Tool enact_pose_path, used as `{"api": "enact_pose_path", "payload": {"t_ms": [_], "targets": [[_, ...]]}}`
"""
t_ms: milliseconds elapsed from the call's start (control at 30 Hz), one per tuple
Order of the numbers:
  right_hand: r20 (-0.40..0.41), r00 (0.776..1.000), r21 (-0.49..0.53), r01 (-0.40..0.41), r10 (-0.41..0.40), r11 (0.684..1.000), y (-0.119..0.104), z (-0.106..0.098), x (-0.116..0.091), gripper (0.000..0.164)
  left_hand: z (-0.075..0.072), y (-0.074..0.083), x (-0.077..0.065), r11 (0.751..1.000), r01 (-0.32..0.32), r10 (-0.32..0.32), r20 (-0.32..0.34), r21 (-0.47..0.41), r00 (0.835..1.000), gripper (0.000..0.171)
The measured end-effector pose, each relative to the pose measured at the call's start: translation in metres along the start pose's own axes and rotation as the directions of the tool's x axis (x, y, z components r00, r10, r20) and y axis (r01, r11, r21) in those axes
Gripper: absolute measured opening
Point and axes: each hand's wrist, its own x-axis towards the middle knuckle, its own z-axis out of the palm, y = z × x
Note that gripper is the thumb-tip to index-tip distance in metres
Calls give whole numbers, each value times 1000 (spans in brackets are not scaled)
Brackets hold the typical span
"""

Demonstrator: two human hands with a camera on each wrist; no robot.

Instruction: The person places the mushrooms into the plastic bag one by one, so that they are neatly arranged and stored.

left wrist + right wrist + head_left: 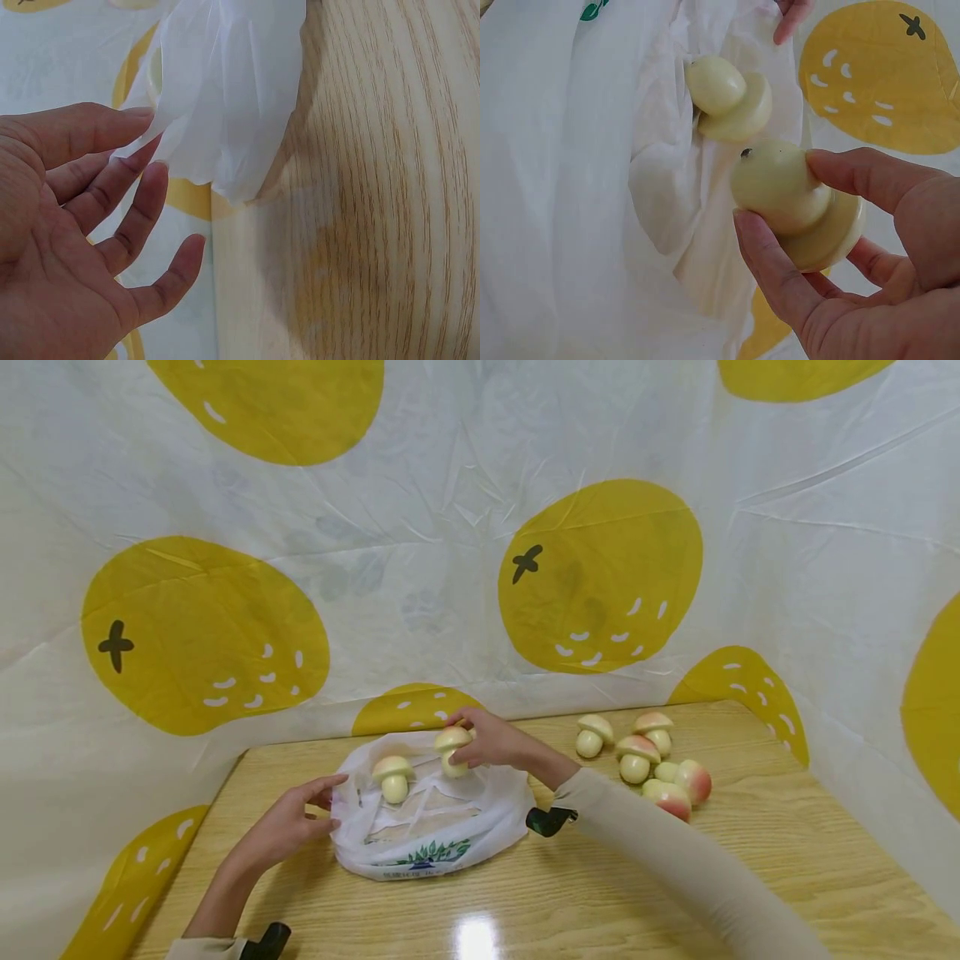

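Observation:
A white plastic bag [442, 827] with a green leaf print lies spread on the table, its mouth facing up. My right hand [483, 742] holds a toy mushroom [780, 187] above the bag's mouth, stem between thumb and fingers. Another mushroom [393, 779] sits within the bag's mouth, cap up in the head view. At the bag's left rim is my left hand [292, 822]. Its thumb [97, 131] and fingers have the thin plastic between them, while the ring and little fingers stand loose.
To the right, several more toy mushrooms [637, 760] with cream stems and pinkish caps lie close together on the wooden table [600, 893]. A white sheet [420, 568] with large yellow fruit prints hangs behind and along the sides.

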Motion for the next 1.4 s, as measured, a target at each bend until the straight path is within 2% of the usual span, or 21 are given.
{"api": "enact_pose_path", "payload": {"t_ms": [367, 667, 900, 1067, 1400], "targets": [[17, 1000, -69, -16, 17, 997, 7, 14, 16, 49, -1, -3, 0, 1000, -7, 6, -1, -4, 1000, 65], [31, 999, -51, -14, 15, 999, 4, 22, 19, 49, -2, -2, 0, 1000, -16, 16, 6, -7, 1000, 65], [27, 998, -50, -63, 64, 997, 5, 30, 24, 50, -1, -4, 0, 1000, -22, 22, 4, -20, 1000, 65], [27, 998, -55, -60, 62, 997, 6, 34, 26, 51, -1, -3, 0, 1000, -13, 13, 3, -23, 1000, 64], [-8, 1000, -169, -27, 26, 985, 5, 40, 31, 51, 0, -1, 1, 1000, 4, -4, 6, -17, 1000, 65]]}}
